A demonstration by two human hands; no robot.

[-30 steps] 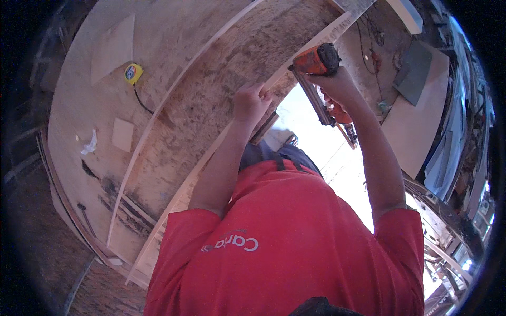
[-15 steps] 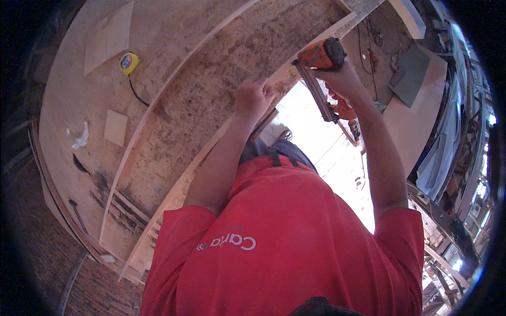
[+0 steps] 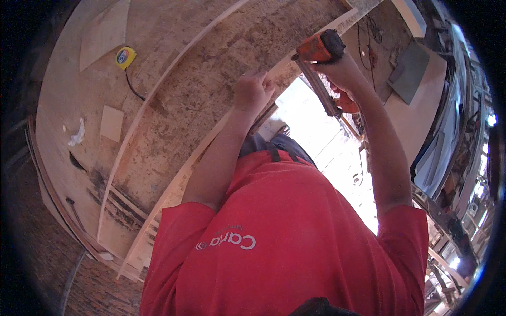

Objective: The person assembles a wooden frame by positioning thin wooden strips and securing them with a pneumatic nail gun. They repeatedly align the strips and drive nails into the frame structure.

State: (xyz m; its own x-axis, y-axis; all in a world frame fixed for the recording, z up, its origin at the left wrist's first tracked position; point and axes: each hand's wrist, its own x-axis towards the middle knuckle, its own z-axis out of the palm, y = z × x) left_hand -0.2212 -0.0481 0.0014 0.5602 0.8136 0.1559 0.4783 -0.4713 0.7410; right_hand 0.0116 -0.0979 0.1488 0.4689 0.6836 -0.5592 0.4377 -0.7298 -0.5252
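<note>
Left hand: from the head view, my left hand is curled tight on the near wooden strip, knuckles up, fingers folded at its edge.
Right hand: my right hand is wrapped round the handle of an orange and black nail gun; I cannot tell whether a finger presses the trigger.
Nail gun: ahead and to the right of my left hand, its nose at the near strip and its long magazine slanting back toward me; I cannot tell whether the nose touches the wood.
Near strip: running slantwise from lower left to upper right, passing under my left hand.
Far strip: a second wooden strip lies beyond, apart from the near one, with stained board between them.
Tape measure: the yellow tape measure lies past the far strip, its dark strap trailing toward that strip.
Offcuts: a small pale square lies near a crumpled white scrap.
Right side: a grey-green panel rests on a paler sheet.
</note>
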